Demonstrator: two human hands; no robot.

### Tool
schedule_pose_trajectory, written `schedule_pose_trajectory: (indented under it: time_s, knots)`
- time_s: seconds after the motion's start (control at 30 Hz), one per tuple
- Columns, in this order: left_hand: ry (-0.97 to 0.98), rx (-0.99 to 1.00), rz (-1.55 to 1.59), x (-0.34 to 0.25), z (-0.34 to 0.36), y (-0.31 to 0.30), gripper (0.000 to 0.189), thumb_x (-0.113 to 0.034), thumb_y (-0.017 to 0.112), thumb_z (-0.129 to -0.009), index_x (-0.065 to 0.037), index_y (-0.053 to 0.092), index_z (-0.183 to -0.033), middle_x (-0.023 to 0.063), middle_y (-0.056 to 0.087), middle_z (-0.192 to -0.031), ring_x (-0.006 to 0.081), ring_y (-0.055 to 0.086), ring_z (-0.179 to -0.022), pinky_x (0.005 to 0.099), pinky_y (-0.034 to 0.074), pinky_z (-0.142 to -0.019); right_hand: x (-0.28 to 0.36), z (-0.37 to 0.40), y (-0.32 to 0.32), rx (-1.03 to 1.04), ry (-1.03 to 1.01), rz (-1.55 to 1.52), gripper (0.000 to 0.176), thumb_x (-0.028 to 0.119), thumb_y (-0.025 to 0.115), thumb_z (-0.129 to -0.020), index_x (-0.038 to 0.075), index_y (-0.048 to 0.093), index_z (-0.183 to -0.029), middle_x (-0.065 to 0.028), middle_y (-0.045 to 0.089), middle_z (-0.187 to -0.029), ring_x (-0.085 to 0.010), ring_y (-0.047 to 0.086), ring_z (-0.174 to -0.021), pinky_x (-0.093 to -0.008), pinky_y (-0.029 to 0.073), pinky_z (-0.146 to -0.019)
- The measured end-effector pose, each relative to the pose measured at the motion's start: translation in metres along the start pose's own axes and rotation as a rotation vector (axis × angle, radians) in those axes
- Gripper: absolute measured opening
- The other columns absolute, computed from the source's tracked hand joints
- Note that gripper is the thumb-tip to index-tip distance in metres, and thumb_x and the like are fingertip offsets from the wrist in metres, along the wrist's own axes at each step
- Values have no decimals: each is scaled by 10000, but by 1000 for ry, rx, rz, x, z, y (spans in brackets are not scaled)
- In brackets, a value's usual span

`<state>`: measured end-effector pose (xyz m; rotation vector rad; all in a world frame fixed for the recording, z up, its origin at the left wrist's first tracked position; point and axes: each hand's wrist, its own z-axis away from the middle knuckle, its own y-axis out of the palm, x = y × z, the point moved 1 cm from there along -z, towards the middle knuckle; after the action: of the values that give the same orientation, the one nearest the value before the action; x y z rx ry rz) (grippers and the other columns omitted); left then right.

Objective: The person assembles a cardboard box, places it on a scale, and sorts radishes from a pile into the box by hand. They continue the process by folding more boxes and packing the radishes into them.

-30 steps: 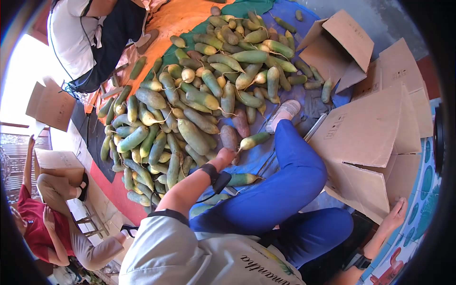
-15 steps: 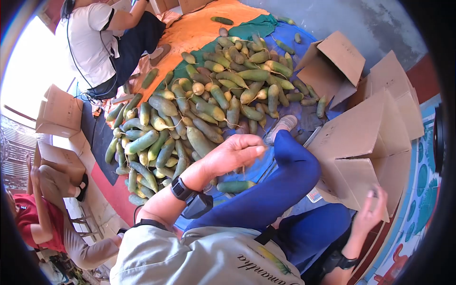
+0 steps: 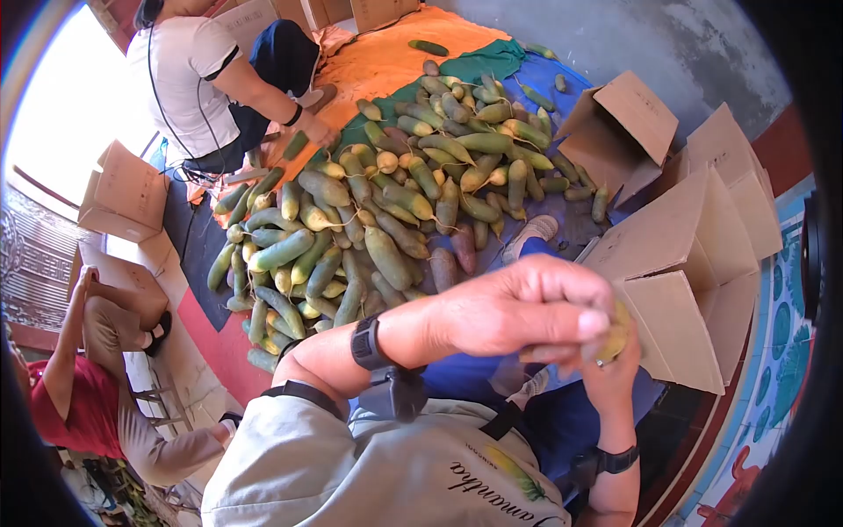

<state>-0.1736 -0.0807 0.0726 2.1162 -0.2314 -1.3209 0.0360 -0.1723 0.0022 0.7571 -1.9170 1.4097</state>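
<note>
A yellowish-green radish (image 3: 620, 332) shows between my two hands, at the right of the view, in front of the open carton. My left hand (image 3: 536, 307) curls its fingers at the radish's near side, partly blurred by motion. Around the radish's far side my right hand (image 3: 610, 373) is wrapped, its fingers mostly hidden. Most of the radish is covered by the hands. Beyond my left forearm lies a large heap of green radishes (image 3: 386, 255) on blue, green and orange sheets.
Open cardboard cartons (image 3: 654, 233) stand at the right, with another (image 3: 628, 123) behind them. A co-worker (image 3: 198, 83) squats at the upper left, one hand at the heap's edge. Another person (image 3: 83, 395) sits at the lower left near cartons (image 3: 132, 193).
My hands were apart and have come together around a radish. My left hand moved right, my right hand up and left. The upper-left co-worker's arm now reaches down to the heap.
</note>
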Motion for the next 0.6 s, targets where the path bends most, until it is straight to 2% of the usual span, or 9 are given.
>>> schedule_pose_trajectory:
  time_s: [0.03, 0.13, 0.2, 0.23, 0.3, 0.37, 0.5, 0.53, 0.6]
  knots:
    - [-14, -34, -147, -2, 4, -9, 279, -246, 446, -893, 18, 536, -896, 60, 573, -685, 55, 424, -496, 191, 322, -450, 0, 4, -5, -80, -51, 45, 606, 148, 749, -582, 19, 465, -1101, -123, 535, -1020, -261, 530, -952, -349, 414, -828]
    - [19, -288, -423, -5, 16, -35, 407, -348, 400, -906, 21, 534, -1015, 62, 583, -765, 106, 556, -646, 211, 421, -566, 3, 4, -43, -263, 153, 218, 653, 59, 688, -609, -26, 393, -1186, -136, 475, -1134, -232, 455, -1068, -335, 331, -939]
    - [-19, -435, -488, 15, 35, -75, 420, -355, 394, -909, 12, 513, -1075, 73, 586, -841, 126, 571, -754, 244, 445, -686, -13, 4, -84, -427, 147, 293, 622, 47, 662, -652, -8, 383, -1206, -120, 462, -1146, -218, 444, -1070, -330, 329, -936]
    - [-49, -506, -546, 27, 46, -97, 414, -348, 400, -910, 11, 506, -1088, 76, 586, -865, 131, 567, -788, 256, 446, -731, -19, 3, -105, -598, 104, 484, 565, 50, 655, -678, -2, 404, -1181, -119, 475, -1119, -212, 463, -1034, -322, 345, -912]
    - [-179, -667, -547, 56, 74, -134, 392, -320, 437, -902, 15, 501, -1095, 77, 586, -893, 139, 554, -844, 282, 437, -787, -36, 3, -157, -681, 114, 549, 468, 126, 660, -739, -17, 442, -1127, -111, 512, -1054, -194, 497, -956, -303, 379, -850]
    - [-303, -772, -641, 98, 106, -171, 296, -262, 468, -882, 1, 561, -982, 68, 598, -837, 150, 559, -794, 301, 438, -707, -62, 6, -209, -701, 179, 622, 454, 201, 659, -760, -28, 467, -1102, -118, 531, -1040, -196, 509, -947, -298, 384, -847]
    - [-732, -664, -1008, 190, 165, -217, 323, -296, 546, -802, -28, 575, -981, 142, 606, -907, 283, 576, -856, 358, 441, -724, -88, 3, -258, -698, 309, 859, 474, 313, 633, -772, -31, 514, -1075, -144, 554, -1059, -212, 523, -961, -303, 383, -854]
    - [-737, -659, -1002, 208, 174, -223, 323, -296, 546, -802, -28, 575, -981, 142, 606, -907, 283, 576, -856, 358, 441, -724, -104, 2, -267, -643, 312, 939, 476, 318, 632, -770, -25, 514, -1079, -148, 556, -1055, -214, 521, -967, -308, 382, -853]
    - [-935, -550, -947, 245, 192, -234, 346, -312, 556, -780, -52, 576, -1007, 143, 604, -965, 309, 561, -906, 365, 438, -774, -118, -1, -269, -582, 318, 1021, 479, 323, 632, -768, -19, 515, -1083, -151, 558, -1050, -217, 519, -972, -314, 381, -851]
